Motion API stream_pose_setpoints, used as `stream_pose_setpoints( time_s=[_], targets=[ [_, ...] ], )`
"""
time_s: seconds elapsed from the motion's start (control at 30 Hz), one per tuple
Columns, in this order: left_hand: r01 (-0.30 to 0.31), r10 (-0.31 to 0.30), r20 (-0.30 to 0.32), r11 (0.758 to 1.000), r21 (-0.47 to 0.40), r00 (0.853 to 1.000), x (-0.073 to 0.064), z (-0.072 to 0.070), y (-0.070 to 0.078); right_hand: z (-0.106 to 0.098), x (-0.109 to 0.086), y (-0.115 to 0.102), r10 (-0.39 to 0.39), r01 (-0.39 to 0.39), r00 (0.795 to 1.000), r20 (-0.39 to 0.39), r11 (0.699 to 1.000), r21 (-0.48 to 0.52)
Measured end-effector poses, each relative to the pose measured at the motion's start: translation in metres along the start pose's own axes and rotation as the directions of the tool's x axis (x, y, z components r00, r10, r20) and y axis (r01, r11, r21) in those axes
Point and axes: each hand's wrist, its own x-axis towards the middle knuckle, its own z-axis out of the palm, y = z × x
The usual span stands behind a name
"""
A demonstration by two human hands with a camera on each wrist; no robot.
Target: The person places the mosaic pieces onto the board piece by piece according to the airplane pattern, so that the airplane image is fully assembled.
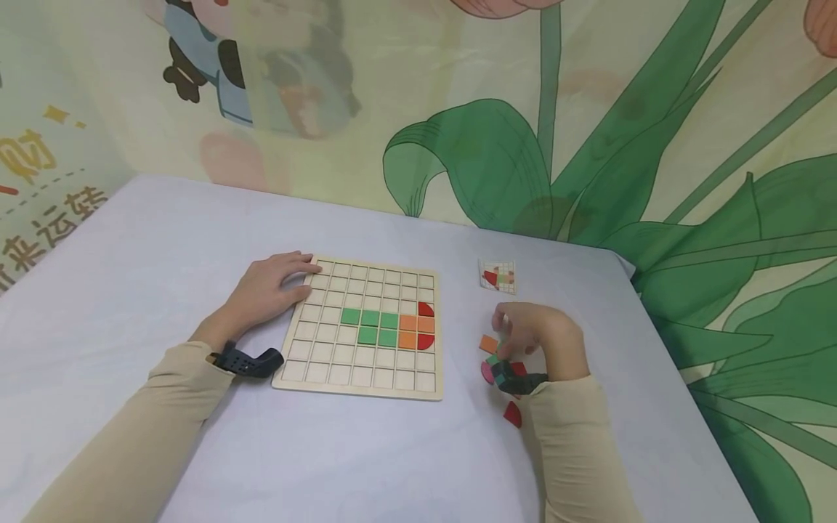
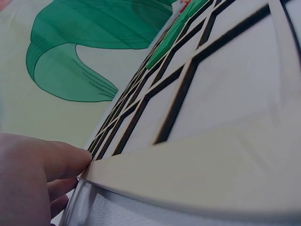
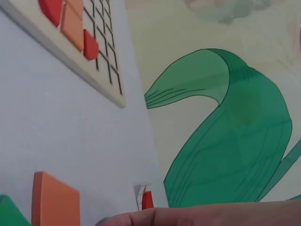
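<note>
My left hand [image 1: 268, 287] is resting on the pale, gridded board's [image 1: 356, 387] left edge, thumb and fingers apart. My right hand [image 1: 530, 327] is hanging bent over loose tiles [image 1: 488, 343] right of the board; can't tell if it's pinching any. Risks: low wrist camera [image 1: 513, 381] could be scattering tiles; cloth [image 1: 327, 465] could be slipping, skidding the board. Tiles are looking flat, smooth: squares [image 3: 60, 202], quarter-rounds [image 1: 513, 415].

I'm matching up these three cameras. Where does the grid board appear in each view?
Head: grid board, just left of centre, mostly lower half.
Left wrist: grid board, filling much of the right side, cropped.
Right wrist: grid board, upper left corner, cropped.
Shared landmark: the printed green leaf with the folded-over tip.
</note>
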Motion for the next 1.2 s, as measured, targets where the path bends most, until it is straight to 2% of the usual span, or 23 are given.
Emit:
stream_pose_setpoints(
  time_s=[0.13, 0.3, 0.43, 0.5, 0.67, 0.9, 0.93, 1.0, 1.1, 1.17, 1.2],
  targets=[
    [-0.007, 0.007, -0.006, 1.0, -0.001, 1.0, 0.001, 0.002, 0.0, 0.003, 0.004, 0.006, -0.003, 0.003, 1.0, 0.004, 0.999, 0.044],
    [-0.017, 0.017, -0.013, 1.0, -0.004, 1.0, 0.001, 0.002, 0.001, 0.002, 0.009, 0.013, -0.009, 0.01, 1.0, -0.026, 0.999, 0.042],
    [-0.013, 0.013, -0.009, 1.0, 0.001, 1.0, 0.001, 0.002, 0.002, 0.001, 0.016, 0.013, -0.033, 0.036, 0.994, -0.1, 0.999, 0.028],
    [-0.007, 0.007, -0.006, 1.0, 0.003, 1.0, 0.0, 0.002, 0.001, 0.002, 0.021, 0.01, -0.059, 0.064, 0.983, -0.176, 0.998, 0.026],
    [0.002, -0.002, -0.001, 1.0, -0.001, 1.0, -0.001, 0.002, -0.002, 0.008, 0.031, -0.006, -0.135, 0.149, 0.924, -0.357, 0.989, 0.012],
    [-0.007, 0.007, -0.011, 1.0, -0.018, 1.0, -0.001, 0.004, -0.003, 0.016, 0.035, -0.032, -0.152, 0.19, 0.885, -0.441, 0.981, 0.043],
    [-0.007, 0.006, -0.011, 1.0, -0.019, 1.0, 0.0, 0.004, -0.003, 0.017, 0.034, -0.035, -0.168, 0.212, 0.872, -0.46, 0.976, 0.044],
    [-0.005, 0.005, -0.008, 1.0, -0.017, 1.0, 0.0, 0.003, -0.002, 0.02, 0.033, -0.045, -0.21, 0.272, 0.829, -0.518, 0.961, 0.046],
    [-0.01, 0.01, -0.006, 1.0, -0.011, 1.0, 0.0, 0.002, 0.0, 0.026, 0.028, -0.069, -0.295, 0.395, 0.741, -0.603, 0.918, 0.035],
    [-0.011, 0.011, -0.005, 1.0, -0.006, 1.0, 0.0, 0.0, 0.0, 0.034, 0.023, -0.089, -0.371, 0.487, 0.674, -0.639, 0.873, 0.006],
    [-0.012, 0.012, -0.007, 1.0, -0.006, 1.0, 0.0, 0.0, 0.0, 0.038, 0.02, -0.1, -0.406, 0.525, 0.647, -0.645, 0.851, -0.011]
  ],
)
